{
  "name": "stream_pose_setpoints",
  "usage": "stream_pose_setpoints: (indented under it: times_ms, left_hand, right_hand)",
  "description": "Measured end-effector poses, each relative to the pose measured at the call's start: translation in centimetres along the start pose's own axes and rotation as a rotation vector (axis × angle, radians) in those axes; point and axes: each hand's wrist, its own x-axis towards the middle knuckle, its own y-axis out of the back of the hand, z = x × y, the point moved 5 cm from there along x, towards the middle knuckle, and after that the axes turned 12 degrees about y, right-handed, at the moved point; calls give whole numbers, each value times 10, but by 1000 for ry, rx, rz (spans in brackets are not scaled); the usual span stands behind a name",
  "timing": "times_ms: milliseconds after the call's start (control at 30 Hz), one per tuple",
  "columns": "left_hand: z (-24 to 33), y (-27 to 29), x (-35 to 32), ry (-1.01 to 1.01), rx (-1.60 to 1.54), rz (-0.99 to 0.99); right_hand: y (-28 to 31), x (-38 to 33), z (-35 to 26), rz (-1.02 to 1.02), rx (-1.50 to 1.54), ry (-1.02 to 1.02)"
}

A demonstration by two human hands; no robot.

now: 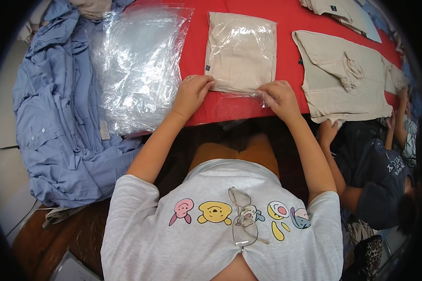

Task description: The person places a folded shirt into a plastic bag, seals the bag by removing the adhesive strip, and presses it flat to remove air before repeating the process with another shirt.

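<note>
Our left hand and right hand pinch clear bag by lower corners, on red cloth; folded beige garment already inside, flap, we judge, not yet closed

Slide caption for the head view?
Left fingers and right fingers at the near corners of a bagged beige garment on red cloth beside clear bags.

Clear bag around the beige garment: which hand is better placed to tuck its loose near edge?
Likely the right hand, touching loose plastic of the clear bag; the left hand pinches its near-left corner.
</note>
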Motion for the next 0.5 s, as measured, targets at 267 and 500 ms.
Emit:
stream_pose_setpoints:
  times_ms: [267, 500]
  left_hand:
    - [5, 9, -10, -253, 43, -10]
    - [0, 8, -11, -389, 110, 45]
  right_hand:
    - [-3, -12, 13, 40, 168, -59]
    - [-4, -13, 9, 23, 164, -35]
